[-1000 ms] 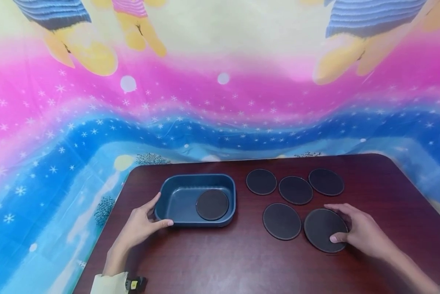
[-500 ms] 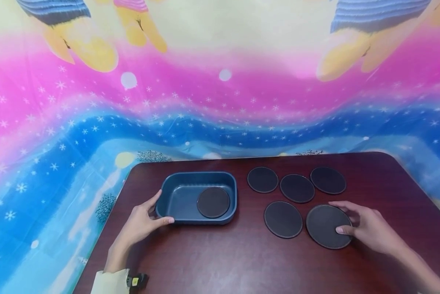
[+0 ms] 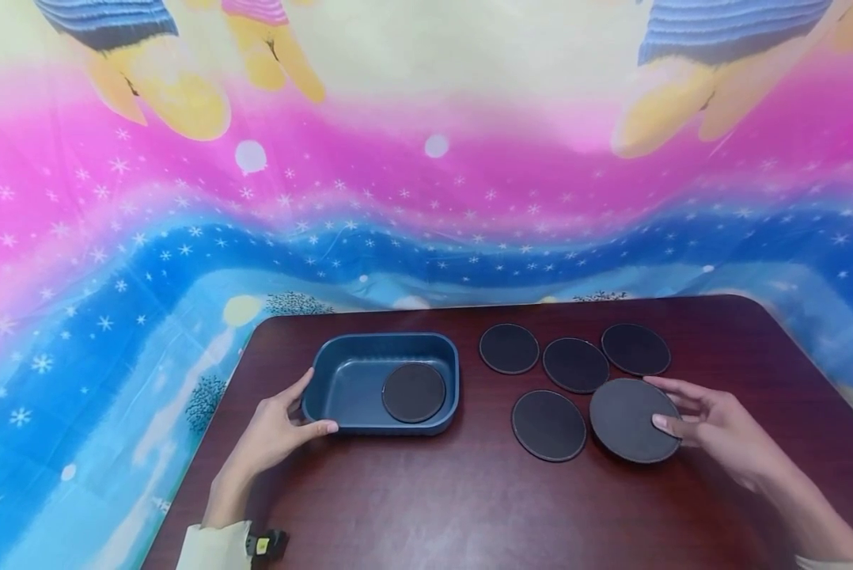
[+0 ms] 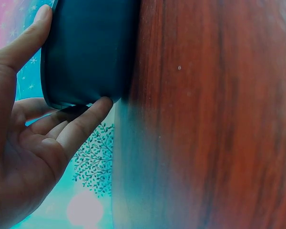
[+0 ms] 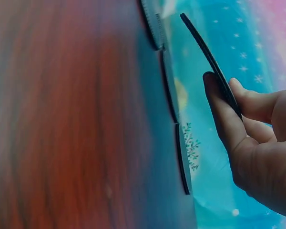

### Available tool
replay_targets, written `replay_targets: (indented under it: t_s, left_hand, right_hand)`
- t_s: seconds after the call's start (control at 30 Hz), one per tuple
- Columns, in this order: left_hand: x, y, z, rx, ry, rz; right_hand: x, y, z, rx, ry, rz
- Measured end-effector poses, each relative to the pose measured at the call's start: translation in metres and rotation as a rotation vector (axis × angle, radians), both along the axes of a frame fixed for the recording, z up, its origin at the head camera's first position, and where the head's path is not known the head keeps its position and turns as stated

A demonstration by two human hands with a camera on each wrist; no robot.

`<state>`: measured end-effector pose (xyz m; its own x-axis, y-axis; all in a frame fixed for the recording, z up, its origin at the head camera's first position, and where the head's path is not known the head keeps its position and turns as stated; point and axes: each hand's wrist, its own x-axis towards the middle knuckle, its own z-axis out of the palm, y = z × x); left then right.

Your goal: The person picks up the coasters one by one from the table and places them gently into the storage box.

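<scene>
My right hand [image 3: 718,434] pinches a round dark coaster [image 3: 629,416] at its right edge, thumb on top and fingers beneath. In the right wrist view this coaster [image 5: 210,62] is tilted and raised off the table. My left hand [image 3: 273,427] holds the left end of a blue-grey rectangular box [image 3: 320,344], its thumb at the near corner and its fingers at the end wall. One coaster [image 3: 414,393] lies inside the box, at its right side. The left wrist view shows the box's outer wall [image 4: 90,47] between thumb and fingers.
Several more coasters lie flat on the dark red-brown table [image 3: 455,507]: a front one [image 3: 548,425], a back left one [image 3: 509,348], a middle one [image 3: 576,365] and a back right one [image 3: 636,349]. A printed cloth [image 3: 398,198] hangs behind the table.
My right hand has lifted the coaster off the table, raising it and tilting it. The left hand and the box have stayed in place.
</scene>
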<state>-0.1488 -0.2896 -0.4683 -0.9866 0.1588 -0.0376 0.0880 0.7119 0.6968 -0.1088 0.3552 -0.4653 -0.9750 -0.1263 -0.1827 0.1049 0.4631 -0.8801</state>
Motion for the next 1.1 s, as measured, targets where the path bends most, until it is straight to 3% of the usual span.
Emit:
replay_targets:
  t_s: [0.2, 0.53, 1.0, 1.1]
  left_hand:
    - [0.0, 0.0, 0.0, 0.002, -0.013, 0.006]
    - [0.0, -0.001, 0.0, 0.012, -0.018, 0.004]
    - [0.0, 0.0, 0.002, 0.028, -0.028, -0.003]
    - [0.0, -0.001, 0.002, 0.035, -0.03, -0.005]
  right_hand:
    - [-0.009, -0.005, -0.003, -0.158, -0.045, -0.044]
    - [-0.023, -0.016, 0.002, -0.419, -0.019, -0.079]
    - [-0.04, -0.048, 0.021, -0.319, 0.005, -0.088]
    - [-0.043, -0.055, 0.024, -0.342, 0.007, -0.09]
